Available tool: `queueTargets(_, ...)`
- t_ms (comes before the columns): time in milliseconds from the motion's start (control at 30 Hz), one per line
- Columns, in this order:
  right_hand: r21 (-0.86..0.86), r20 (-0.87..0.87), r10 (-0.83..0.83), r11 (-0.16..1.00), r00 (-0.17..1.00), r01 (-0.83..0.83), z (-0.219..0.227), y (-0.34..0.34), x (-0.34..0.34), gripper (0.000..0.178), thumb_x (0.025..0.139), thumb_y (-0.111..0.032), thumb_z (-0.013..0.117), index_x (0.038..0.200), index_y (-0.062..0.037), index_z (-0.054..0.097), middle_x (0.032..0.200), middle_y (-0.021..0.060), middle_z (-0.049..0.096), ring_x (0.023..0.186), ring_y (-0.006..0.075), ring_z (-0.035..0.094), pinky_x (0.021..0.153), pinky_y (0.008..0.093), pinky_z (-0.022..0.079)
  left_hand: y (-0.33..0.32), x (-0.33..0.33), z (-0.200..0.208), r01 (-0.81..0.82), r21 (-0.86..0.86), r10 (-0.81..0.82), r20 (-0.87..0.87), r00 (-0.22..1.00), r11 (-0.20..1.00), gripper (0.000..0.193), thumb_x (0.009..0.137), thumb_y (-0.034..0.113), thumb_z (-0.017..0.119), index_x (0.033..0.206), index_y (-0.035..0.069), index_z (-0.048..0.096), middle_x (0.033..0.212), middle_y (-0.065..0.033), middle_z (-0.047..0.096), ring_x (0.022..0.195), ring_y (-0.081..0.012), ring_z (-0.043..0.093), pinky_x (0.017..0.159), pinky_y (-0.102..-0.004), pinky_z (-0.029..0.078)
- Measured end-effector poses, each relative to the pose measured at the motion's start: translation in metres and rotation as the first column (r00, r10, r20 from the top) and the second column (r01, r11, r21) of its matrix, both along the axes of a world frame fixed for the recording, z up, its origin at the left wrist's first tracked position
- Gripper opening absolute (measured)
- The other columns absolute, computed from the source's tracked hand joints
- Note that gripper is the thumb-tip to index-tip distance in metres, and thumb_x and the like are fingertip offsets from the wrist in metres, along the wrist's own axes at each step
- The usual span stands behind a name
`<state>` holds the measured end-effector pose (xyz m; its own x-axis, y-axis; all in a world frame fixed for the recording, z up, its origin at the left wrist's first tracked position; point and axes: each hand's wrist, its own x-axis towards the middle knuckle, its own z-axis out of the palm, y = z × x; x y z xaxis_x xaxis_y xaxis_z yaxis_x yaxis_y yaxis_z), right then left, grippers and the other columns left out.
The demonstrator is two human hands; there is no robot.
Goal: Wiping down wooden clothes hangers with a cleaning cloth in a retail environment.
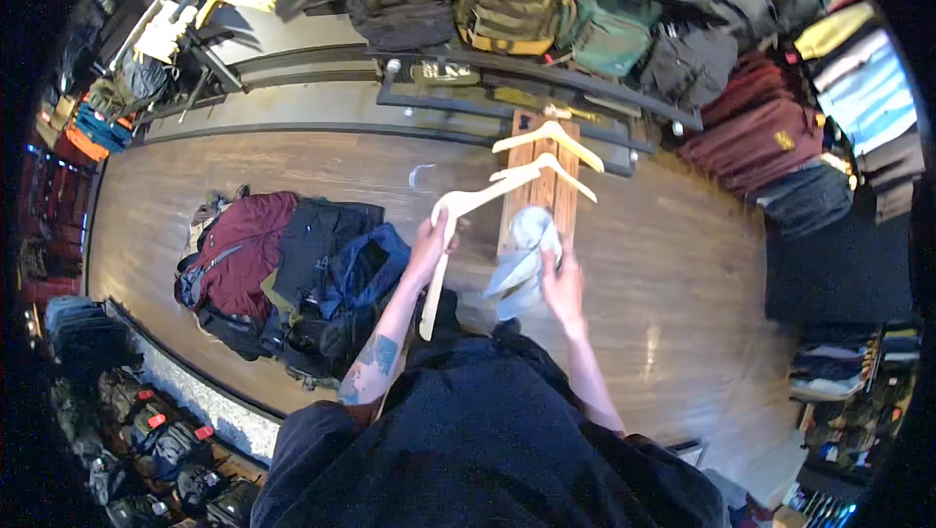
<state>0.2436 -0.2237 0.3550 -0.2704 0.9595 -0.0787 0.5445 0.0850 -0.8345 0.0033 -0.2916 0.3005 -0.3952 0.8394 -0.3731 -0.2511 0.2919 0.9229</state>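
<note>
My left hand (427, 247) is closed around a pale wooden clothes hanger (472, 201), which tilts with one arm pointing down towards me. In my right hand (563, 286) is a bunched light grey-blue garment (527, 253), pinched near its upper right side; its exact kind is hard to make out. Beyond both hands stands a narrow wooden stand or bench (560, 198). Over its far part are another pale hanger (549, 132) and a second hanger (570, 177), both without clothes. The tip of the held hanger overlaps the second one in view.
A heap of clothes lies on the wooden floor (673, 274) to the left, with a maroon jacket (249, 245) and a blue garment (369, 270). Backpacks (515, 6) line a dark metal rack (546, 79) ahead. Maroon garments (756, 123) hang at the right.
</note>
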Motion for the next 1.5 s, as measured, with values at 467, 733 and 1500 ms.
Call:
queueTargets(467, 0.466, 0.33, 0.232, 0.803, 0.915, -0.371, 0.021, 0.004, 0.093, 0.059, 0.096, -0.039, 0.06, 0.141, -0.0035, 0.046, 0.123, 0.0193, 0.058, 0.101, 0.0395, 0.06, 0.091, 0.0468, 0.047, 0.017, 0.177, 0.041, 0.404, -0.062, -0.406, -0.017, 0.914, 0.913, 0.036, 0.108, 0.035, 0.041, 0.1, 0.004, 0.06, 0.069, -0.0016, 0.057, 0.046, -0.0106, 0.05, 0.042, -0.0259, 0.041)
queueTargets(733, 0.305, 0.454, 0.272, 0.847, 0.849, -0.435, -0.013, 0.002, 0.156, 0.037, 0.094, -0.032, 0.063, 0.124, -0.0093, 0.062, 0.108, 0.013, 0.065, 0.097, 0.0343, 0.065, 0.081, 0.045, 0.052, 0.019, 0.133, 0.045, 0.48, -0.108, -0.476, 0.061, 0.878, 0.871, 0.049, 0.106, 0.049, 0.04, 0.108, 0.005, 0.062, 0.064, -0.0011, 0.059, 0.045, -0.0078, 0.05, 0.039, -0.0229, 0.036)
queueTargets(1500, 0.575, 0.564, 0.309, 0.518, 0.765, -0.633, -0.003, 0.028, 0.181, 0.059, 0.08, -0.026, 0.073, 0.138, -0.0216, 0.059, 0.138, -0.0024, 0.056, 0.108, 0.0249, 0.052, 0.089, 0.0397, 0.045, 0.034, 0.157, 0.053, 0.471, -0.076, -0.45, 0.193, 0.872, 0.879, 0.059, 0.105, 0.058, 0.033, 0.1, 0.004, 0.056, 0.064, -0.0012, 0.05, 0.044, -0.0095, 0.044, 0.038, -0.0246, 0.033)
